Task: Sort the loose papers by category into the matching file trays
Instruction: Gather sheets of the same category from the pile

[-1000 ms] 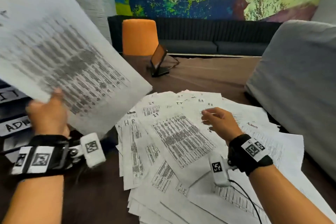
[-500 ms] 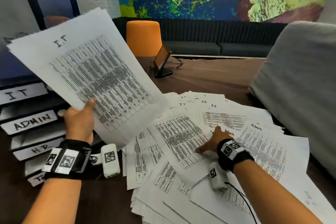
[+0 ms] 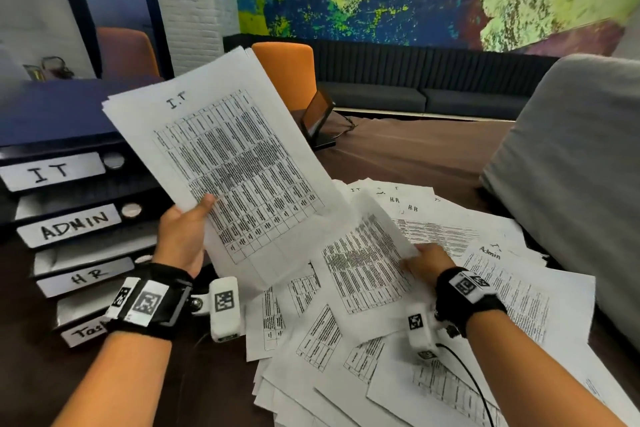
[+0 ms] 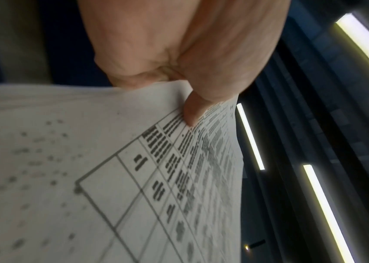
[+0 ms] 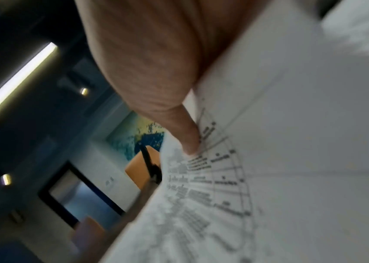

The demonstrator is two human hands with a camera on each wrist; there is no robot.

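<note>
The left hand [image 3: 181, 236] grips a thin sheaf of sheets marked IT [image 3: 225, 163], thumb pressed on the printed table and fingers behind, holding it tilted up above the desk beside the stack of labelled trays [image 3: 69, 218]. The right hand [image 3: 424, 262], which half a second ago lay flat on the loose pile [image 3: 450, 340], has now pinched one sheet [image 3: 363, 270] by its edge, thumb on top, and peeled it up so that its far corner curls toward the held sheaf. The sheaf itself has swung down and steadied enough to read. I take it this fresh sheet is being gathered onto the IT bundle, though its heading is hidden from me, so I cannot say it belongs there. The IT tray [image 3: 52, 172] sits topmost, above ADMIN and HR, well within the left hand's reach; most of the pile is still unsorted.
</note>
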